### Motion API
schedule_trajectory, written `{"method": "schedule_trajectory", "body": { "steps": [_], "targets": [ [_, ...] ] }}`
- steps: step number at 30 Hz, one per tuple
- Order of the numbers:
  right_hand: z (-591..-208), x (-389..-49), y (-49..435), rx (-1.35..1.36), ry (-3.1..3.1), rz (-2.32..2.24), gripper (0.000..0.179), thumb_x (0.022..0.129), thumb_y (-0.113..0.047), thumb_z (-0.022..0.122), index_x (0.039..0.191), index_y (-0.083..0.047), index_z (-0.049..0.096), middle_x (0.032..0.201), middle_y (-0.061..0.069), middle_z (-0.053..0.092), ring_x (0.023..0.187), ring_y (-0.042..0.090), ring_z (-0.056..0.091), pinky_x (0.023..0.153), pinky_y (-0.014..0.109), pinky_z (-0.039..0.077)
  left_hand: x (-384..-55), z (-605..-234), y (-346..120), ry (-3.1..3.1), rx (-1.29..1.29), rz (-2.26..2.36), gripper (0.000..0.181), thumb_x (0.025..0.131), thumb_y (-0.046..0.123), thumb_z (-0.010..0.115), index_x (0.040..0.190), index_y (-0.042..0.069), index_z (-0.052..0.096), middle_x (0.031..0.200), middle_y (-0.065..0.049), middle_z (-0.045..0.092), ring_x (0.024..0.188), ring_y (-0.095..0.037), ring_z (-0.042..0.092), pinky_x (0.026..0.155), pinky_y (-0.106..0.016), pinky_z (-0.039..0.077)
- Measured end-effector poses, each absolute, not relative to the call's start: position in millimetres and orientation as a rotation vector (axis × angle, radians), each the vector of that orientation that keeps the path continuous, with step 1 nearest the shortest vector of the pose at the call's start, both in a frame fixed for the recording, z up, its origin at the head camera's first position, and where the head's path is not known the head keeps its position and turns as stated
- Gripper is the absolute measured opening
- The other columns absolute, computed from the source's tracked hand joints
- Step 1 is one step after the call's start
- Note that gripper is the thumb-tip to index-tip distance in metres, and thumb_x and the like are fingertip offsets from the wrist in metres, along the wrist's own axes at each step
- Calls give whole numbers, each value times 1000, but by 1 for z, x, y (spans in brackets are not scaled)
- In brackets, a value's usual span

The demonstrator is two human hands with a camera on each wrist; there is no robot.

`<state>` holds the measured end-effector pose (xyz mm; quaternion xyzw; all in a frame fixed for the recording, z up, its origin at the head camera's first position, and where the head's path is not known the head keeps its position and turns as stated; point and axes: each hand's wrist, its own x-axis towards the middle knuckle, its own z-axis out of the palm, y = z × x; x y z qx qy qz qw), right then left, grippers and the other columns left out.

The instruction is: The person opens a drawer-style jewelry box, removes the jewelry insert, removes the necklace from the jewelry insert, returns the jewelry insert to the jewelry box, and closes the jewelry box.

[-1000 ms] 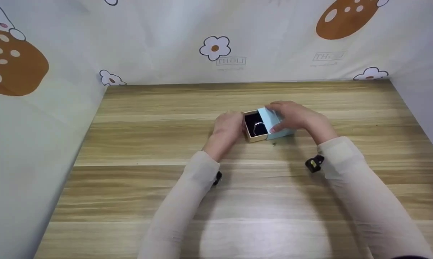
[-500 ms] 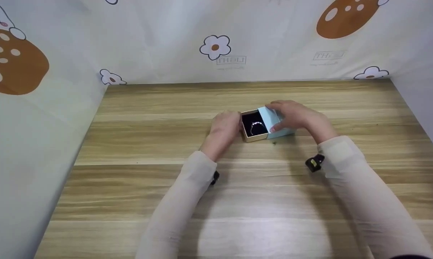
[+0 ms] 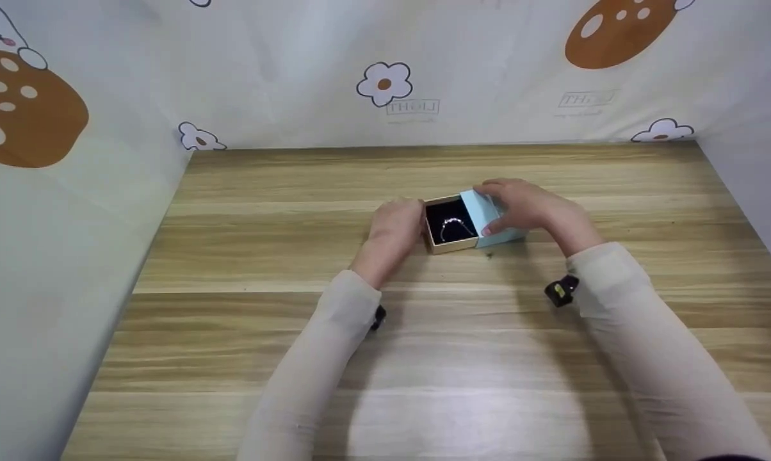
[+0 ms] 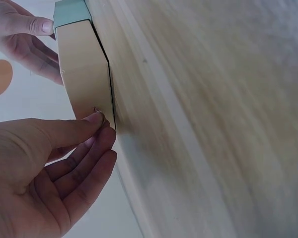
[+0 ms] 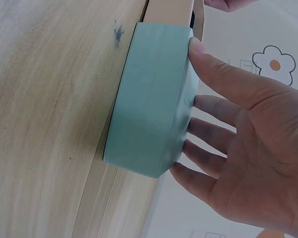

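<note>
A small jewelry box lies on the table, its cream drawer pulled partly out to the left from a light-blue sleeve. On the drawer's black lining rests a thin, curved silvery piece like a bracelet. My left hand is at the drawer's left end; in the left wrist view its thumb and fingers pinch a small pull tab there. My right hand holds the sleeve from above, thumb at the near edge and fingers towards the far side. Part of the sleeve's top is hidden under this hand.
The wood-grain table runs back to a pale printed curtain, with side panels at left and right. A small dark mark lies on the table just in front of the sleeve. A black wrist camera hangs at the right cuff.
My left hand has drawn the drawer further left, so more of the black lining and the whole silvery arc show. My right hand and the sleeve have stayed in place.
</note>
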<state>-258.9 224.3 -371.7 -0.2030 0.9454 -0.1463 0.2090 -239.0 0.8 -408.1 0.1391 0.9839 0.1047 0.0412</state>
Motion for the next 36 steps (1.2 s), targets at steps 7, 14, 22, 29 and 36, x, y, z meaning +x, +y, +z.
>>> {"method": "schedule_trajectory", "body": {
  "steps": [7, 14, 22, 29, 36],
  "targets": [
    [-372, -259, 225, -559, 2628, -410, 87, 83, -24, 80, 154, -3, 33, 160, 25, 29, 146, 48, 28, 120, 61, 23, -239, -407, -1, 2983, 417, 317, 17, 88, -1, 57, 84, 7, 70, 95, -14, 75, 83, -29, 71, 71, -41, 61],
    [-372, -259, 225, -583, 2630, -423, 87, 83, -25, 80, 153, -2, 34, 159, 27, 30, 145, 49, 28, 120, 61, 23, -237, -403, -1, 2984, 412, 306, 14, 93, 6, 58, 98, 9, 71, 98, -12, 75, 87, -29, 71, 73, -42, 61],
    [-372, -260, 225, -603, 2638, -411, 85, 82, -23, 81, 151, 0, 37, 157, 28, 33, 143, 49, 32, 119, 60, 26, -236, -394, 9, 3043, 458, 310, 21, 95, 16, 61, 116, 13, 65, 116, -6, 67, 107, -26, 65, 84, -40, 59],
    [-372, -260, 225, -569, 2627, -415, 82, 85, -23, 79, 152, -2, 36, 158, 27, 32, 145, 48, 29, 119, 60, 27, -232, -391, 27, 2986, 609, 255, 31, 95, 29, 66, 121, 11, 66, 121, -6, 66, 111, -22, 62, 93, -36, 57],
    [-373, -261, 225, -588, 2633, -418, 83, 84, -22, 80, 152, -2, 36, 157, 27, 33, 144, 49, 31, 118, 60, 28, -232, -398, 35, 2972, 622, 112, 49, 91, 41, 71, 128, 9, 64, 125, -7, 66, 114, -22, 61, 99, -35, 53]
  ]
}}
